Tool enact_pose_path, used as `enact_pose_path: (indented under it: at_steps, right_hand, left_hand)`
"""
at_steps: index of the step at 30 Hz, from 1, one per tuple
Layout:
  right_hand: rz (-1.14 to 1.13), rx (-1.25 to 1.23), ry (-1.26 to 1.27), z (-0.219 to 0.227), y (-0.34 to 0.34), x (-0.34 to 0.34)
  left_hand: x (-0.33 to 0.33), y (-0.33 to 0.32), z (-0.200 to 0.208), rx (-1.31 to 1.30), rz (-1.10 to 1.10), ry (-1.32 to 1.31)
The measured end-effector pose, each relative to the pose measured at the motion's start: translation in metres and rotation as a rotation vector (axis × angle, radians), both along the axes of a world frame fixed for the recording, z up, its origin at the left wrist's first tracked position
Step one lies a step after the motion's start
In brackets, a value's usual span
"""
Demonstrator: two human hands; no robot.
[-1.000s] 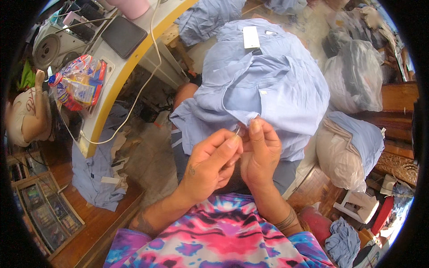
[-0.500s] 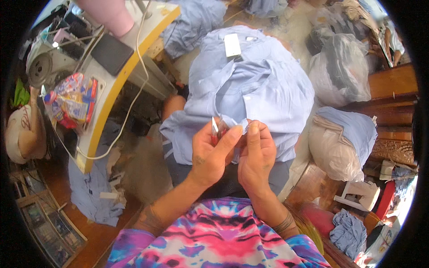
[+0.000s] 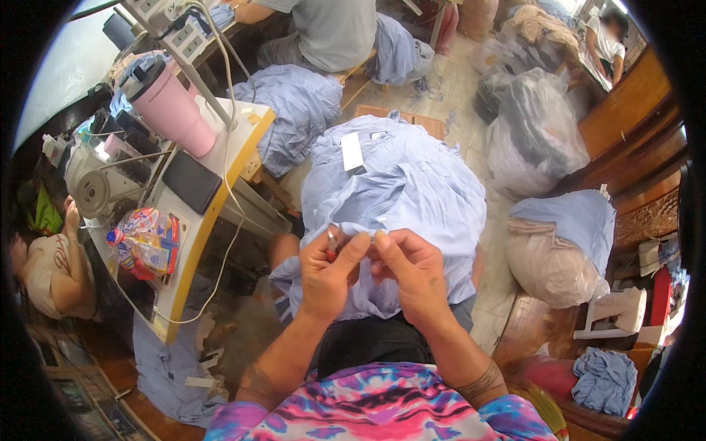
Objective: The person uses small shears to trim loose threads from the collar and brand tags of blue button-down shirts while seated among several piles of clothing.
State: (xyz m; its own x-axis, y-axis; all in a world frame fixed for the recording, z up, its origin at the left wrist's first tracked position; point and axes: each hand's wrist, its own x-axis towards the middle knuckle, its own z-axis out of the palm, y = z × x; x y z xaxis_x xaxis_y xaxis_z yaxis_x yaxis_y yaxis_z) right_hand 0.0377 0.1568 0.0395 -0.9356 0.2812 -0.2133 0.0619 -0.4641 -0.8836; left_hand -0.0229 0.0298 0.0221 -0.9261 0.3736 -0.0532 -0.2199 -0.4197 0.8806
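A heap of light blue cloth garments (image 3: 441,184) lies over my lap and in front of me. My left hand (image 3: 327,268) is closed at the heap's near side, pinching a fold of a light blue garment (image 3: 393,224) between thumb and finger. Small thread snips (image 3: 333,240), metal with a red part, are tucked in the same hand, mostly hidden by the fingers. My right hand (image 3: 412,268) pinches the same garment fold, its thumb tip close to the left thumb. A white rectangular piece (image 3: 352,151) lies on top of the heap.
At left, a yellow-edged table (image 3: 246,151) carries a pink tumbler (image 3: 173,110), a black phone (image 3: 193,181) and plastic packets (image 3: 147,242); a white cable (image 3: 234,242) hangs from it. Bagged cloth (image 3: 540,132) and a stuffed sack (image 3: 559,253) stand right. Co-workers (image 3: 334,33) sit beyond.
The view has tipped upward, showing more of the far room. Both hands keep hold of the garment; the right thumb has bent inward, and less of the snips' blade shows.
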Motion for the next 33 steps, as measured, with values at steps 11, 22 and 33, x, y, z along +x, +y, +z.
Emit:
enact_pose_path:
  at_steps: [11, 22, 33]
  right_hand:
    - [-0.136, 0.874, -0.239, -0.071, -0.007, 0.052]
    - [-0.010, 1.127, -0.263, -0.080, 0.050, 0.044]
    - [-0.086, 1.036, -0.237, -0.092, 0.053, -0.021]
  left_hand:
    - [0.008, -0.055, 0.008, -0.030, -0.103, -0.321]
    - [0.017, -0.070, -0.014, -0.793, 0.095, 0.127]
    - [-0.050, 0.021, -0.058, -1.031, -0.161, 0.605]
